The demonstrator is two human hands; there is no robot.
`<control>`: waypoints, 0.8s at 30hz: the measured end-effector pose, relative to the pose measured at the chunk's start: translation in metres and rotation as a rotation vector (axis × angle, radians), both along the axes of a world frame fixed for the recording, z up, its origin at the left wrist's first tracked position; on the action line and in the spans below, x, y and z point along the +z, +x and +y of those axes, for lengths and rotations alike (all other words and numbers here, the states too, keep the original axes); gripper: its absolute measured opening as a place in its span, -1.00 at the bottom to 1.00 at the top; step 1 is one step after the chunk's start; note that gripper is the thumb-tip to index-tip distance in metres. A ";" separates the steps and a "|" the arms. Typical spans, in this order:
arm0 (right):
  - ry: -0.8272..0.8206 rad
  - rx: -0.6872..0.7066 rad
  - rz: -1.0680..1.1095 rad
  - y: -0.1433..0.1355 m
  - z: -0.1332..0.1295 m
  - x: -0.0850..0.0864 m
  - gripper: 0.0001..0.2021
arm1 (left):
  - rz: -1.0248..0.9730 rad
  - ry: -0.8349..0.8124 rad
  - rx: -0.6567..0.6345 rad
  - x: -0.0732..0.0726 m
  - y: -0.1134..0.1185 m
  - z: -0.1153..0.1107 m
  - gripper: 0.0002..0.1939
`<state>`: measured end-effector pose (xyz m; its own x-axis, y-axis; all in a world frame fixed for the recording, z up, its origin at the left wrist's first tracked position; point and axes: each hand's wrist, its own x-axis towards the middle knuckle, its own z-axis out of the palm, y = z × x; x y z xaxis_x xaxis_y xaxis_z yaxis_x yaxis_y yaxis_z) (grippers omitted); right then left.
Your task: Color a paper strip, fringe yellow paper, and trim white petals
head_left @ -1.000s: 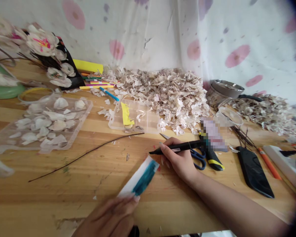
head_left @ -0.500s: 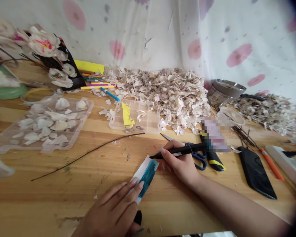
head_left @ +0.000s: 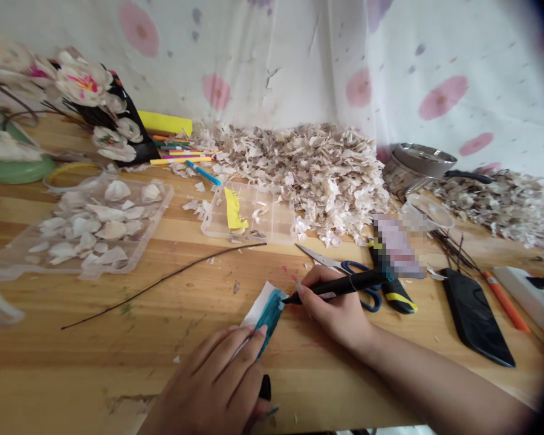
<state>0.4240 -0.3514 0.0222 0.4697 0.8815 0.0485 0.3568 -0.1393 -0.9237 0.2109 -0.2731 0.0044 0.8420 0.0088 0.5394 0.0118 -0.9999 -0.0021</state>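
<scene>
Nearest, at bottom centre, the left hand [head_left: 213, 377] lies with fingers close together, their tips on a paper strip [head_left: 272, 307]. A black end piece [head_left: 265, 388] juts out beside it; whether the hand grips this, I cannot tell. The strip is just below the middle of the frame, white with a teal band down its right side, its long axis slanting from lower left to upper right.

Right of centre, the right hand [head_left: 338, 308] pinches a black marker [head_left: 340, 285], tip pointing left and slightly down at the strip's upper right corner. Half a second ago the tip was at the top edge, nearer the left corner. The marker's pale label is too small to read.

Farther off lie scissors [head_left: 320, 258], then a pixelated card [head_left: 398, 246], its writing unreadable. A heap of pale flakes [head_left: 308, 169] fills the upper middle.
</scene>
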 end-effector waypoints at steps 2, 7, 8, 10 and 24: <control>-0.002 0.000 0.020 0.000 0.000 0.000 -0.83 | 0.026 -0.029 -0.001 0.003 0.005 -0.002 -0.63; 0.000 -0.004 0.057 0.002 -0.003 0.001 -0.82 | 0.089 -0.062 0.001 0.003 0.014 -0.003 -0.67; 0.005 -0.005 0.045 0.002 -0.004 0.001 -0.82 | 0.089 -0.061 -0.002 0.002 0.014 -0.002 -0.68; 0.017 0.005 -0.002 0.001 -0.005 0.001 -0.82 | 0.079 -0.055 -0.013 0.000 0.013 -0.002 -0.69; 0.143 0.077 -0.160 0.001 -0.010 0.002 -0.82 | -0.028 -0.132 0.083 -0.010 0.022 -0.013 -0.57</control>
<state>0.4249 -0.3611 0.0240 0.3780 0.8931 0.2440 0.5051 0.0220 -0.8628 0.2332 -0.2861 -0.0059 0.8200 0.1497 0.5525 0.0923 -0.9871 0.1306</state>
